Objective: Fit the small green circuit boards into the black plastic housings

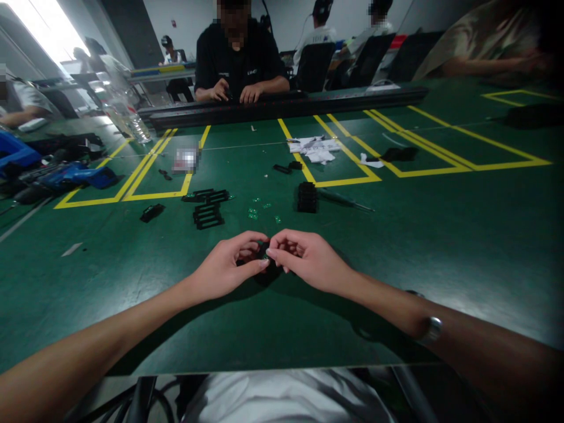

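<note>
Between my two hands, just above the green table, is a small black part (263,251) with a bit of green on it. My left hand (229,262) closes its thumb and fingers on the part's left side. From the right, my right hand (308,258) pinches at the same part, its fingertips hiding much of it. Beyond the hands lie several small green pieces (253,214). Several black frames (209,216) lie to their left, and a row of black parts (306,197) stands to their right beside a screwdriver (346,201).
Farther back are white crumpled papers (317,149), black scraps (399,154) and yellow tape outlines on the table (396,235). Blue tools (94,176) and clear bottles (132,120) are at the left. A person (240,59) sits opposite, behind a long black bar (282,106).
</note>
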{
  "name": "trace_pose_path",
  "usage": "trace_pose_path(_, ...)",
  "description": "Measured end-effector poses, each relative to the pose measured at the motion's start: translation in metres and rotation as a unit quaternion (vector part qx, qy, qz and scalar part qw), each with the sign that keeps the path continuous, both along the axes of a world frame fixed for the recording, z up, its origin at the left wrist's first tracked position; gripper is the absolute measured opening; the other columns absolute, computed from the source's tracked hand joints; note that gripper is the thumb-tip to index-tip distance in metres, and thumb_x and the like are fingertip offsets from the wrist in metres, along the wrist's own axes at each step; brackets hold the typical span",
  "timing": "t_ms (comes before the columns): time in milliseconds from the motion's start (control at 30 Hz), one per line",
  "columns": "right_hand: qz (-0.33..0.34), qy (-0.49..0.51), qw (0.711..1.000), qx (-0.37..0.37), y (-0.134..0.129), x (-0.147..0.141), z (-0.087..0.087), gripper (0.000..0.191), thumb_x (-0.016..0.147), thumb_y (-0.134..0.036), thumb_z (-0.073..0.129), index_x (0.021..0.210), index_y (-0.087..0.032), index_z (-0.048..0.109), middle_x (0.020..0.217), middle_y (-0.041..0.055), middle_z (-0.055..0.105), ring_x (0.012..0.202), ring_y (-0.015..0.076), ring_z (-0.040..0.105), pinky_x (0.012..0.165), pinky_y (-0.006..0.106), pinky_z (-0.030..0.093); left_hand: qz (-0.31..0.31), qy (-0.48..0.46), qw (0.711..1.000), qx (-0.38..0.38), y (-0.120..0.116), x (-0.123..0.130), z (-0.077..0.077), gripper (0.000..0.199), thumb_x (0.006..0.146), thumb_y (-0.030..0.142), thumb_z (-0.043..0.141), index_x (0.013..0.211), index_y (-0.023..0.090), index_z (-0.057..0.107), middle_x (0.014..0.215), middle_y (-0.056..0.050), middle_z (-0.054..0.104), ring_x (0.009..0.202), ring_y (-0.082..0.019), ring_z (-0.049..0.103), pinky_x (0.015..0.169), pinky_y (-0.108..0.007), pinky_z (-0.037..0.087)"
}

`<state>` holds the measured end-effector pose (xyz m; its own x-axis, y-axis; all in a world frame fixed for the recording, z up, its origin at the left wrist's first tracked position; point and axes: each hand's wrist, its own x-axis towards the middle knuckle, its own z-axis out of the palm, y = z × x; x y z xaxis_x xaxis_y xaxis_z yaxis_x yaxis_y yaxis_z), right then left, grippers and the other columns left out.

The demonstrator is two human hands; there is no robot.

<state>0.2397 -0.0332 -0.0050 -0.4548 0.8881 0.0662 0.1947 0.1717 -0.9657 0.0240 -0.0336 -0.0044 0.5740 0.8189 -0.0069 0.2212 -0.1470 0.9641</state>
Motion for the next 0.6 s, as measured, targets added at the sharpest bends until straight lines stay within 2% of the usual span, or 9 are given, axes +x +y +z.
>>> trace_pose_path(400, 0.001, 0.001, 1.0, -0.007, -0.0002, 0.0004, -0.0003, 0.015, 0.092, -0.034, 0.064, 0.09, -0.018, 0.066, 0.071, -0.0013, 0.062, 0.061, 0.0118, 0.057, 0.058, 0.025, 0.044, -0.001, -0.011, 1.0, -0.011, 0.0004, 0.0002, -0.0009, 0.039, 0.092, 0.029, 0.066, 0.127, 0.018, 0.054, 0.102, -0.007, 0.071, 0.09, -0.019, 0.07, 0.083, -0.035, 0.057)
trace_pose_path(600, -0.004, 0.023, 0.999, -0.026, 0.0013, -0.0009, 0.0012, 0.016, 0.092, -0.033, 0.065, 0.089, -0.017, 0.065, 0.07, -0.0017, 0.062, 0.058, 0.0101, 0.057, 0.056, 0.023, 0.045, -0.016, -0.043, 0.999, -0.023, 0.0026, -0.0013, -0.0044, 0.045, 0.09, 0.029, 0.07, 0.131, 0.019, 0.054, 0.111, -0.009, 0.069, 0.096, -0.02, 0.068, 0.084, -0.035, 0.057)
